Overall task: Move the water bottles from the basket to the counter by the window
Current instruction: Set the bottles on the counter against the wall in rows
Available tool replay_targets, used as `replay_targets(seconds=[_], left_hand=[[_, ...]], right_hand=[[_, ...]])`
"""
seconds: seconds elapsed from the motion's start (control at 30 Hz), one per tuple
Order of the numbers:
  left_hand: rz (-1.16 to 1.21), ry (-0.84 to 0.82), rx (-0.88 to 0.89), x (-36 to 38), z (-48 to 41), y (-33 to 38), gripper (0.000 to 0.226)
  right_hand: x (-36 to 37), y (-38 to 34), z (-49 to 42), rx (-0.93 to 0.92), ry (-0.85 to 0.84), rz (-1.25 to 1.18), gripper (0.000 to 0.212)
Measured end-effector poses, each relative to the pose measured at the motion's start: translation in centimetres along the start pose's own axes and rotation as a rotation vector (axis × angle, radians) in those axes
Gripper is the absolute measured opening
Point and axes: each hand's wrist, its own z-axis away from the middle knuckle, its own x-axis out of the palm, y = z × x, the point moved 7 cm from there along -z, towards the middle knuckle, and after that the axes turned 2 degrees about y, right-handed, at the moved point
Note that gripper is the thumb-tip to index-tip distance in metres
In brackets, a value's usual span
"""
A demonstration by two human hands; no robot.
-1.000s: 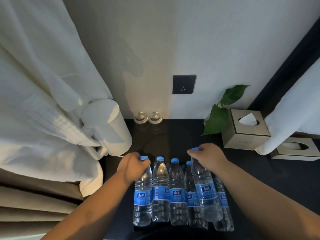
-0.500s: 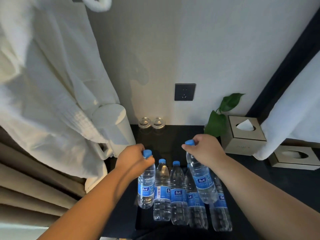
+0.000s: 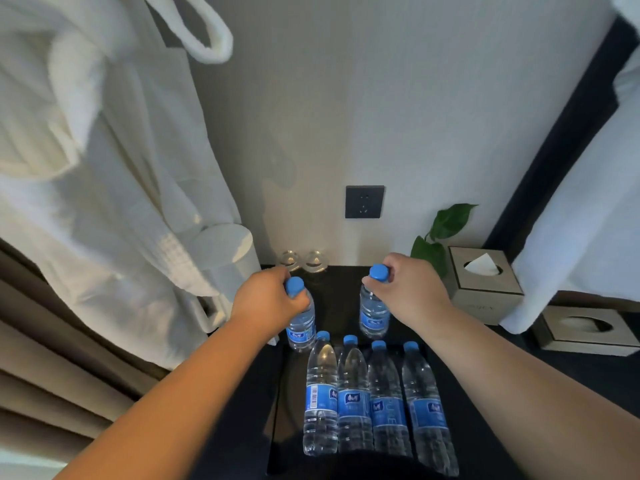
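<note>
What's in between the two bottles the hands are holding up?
Nothing stands there. In the head view, only bare dark counter shows between the left hand's bottle and the right hand's bottle.

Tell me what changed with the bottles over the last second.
Both hands lifted a bottle by the neck out of the row: the left hand carried the left bottle and the right hand carried the right bottle, forward toward the wall. The four bottles in the basket stayed upright in place.
</note>
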Motion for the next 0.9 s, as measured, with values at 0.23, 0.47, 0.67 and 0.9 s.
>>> replay_targets(seconds=[0.23,0.47,0.67,0.9], left_hand=[[0.022,0.007,0.084,0.4,-4.4,3.0,0.024],[0.045,0.0,0.108,2.3,-8.4,5.0,0.022],[0.052,-0.023,0.127,4.7,-11.8,6.2,0.024],[-0.001,-0.063,0.057,7.6,-15.4,6.6,0.016]], right_hand=[[0.3,-1.8,-2.8,-0.068,0.058,-0.03,0.028],[1.8,-2.4,-6.6,-0.074,0.033,0.044,0.033],[3.5,-0.9,-9.7,-0.001,-0.022,0.018,0.026],[5.0,0.8,-13.4,0.06,-0.03,-0.034,0.02]])
